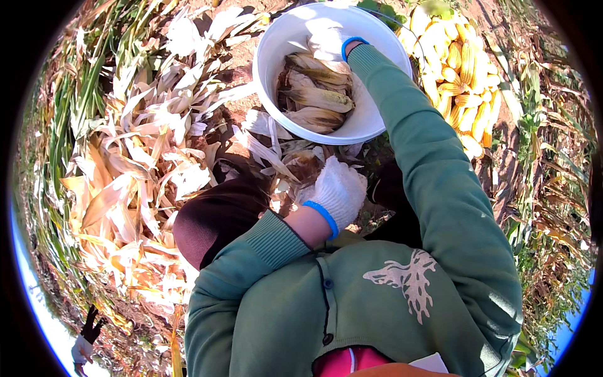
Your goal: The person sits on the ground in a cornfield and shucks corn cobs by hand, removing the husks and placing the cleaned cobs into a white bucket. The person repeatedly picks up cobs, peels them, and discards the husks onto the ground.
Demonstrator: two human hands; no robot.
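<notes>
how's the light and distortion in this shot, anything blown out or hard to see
Head view: hard sunlight, the white bucket rim and the pale husks glare near white; the right hand inside the bucket is washed out, the left hand clear; deep shadow over the knees; fisheye bends the edges, with black corners.

Single head view, worn fisheye, looked steeply down over wearer's chest from close. Faced ground ahead: bucket top centre, husks left, cob pile top right. Edges curved, corners black.
</notes>
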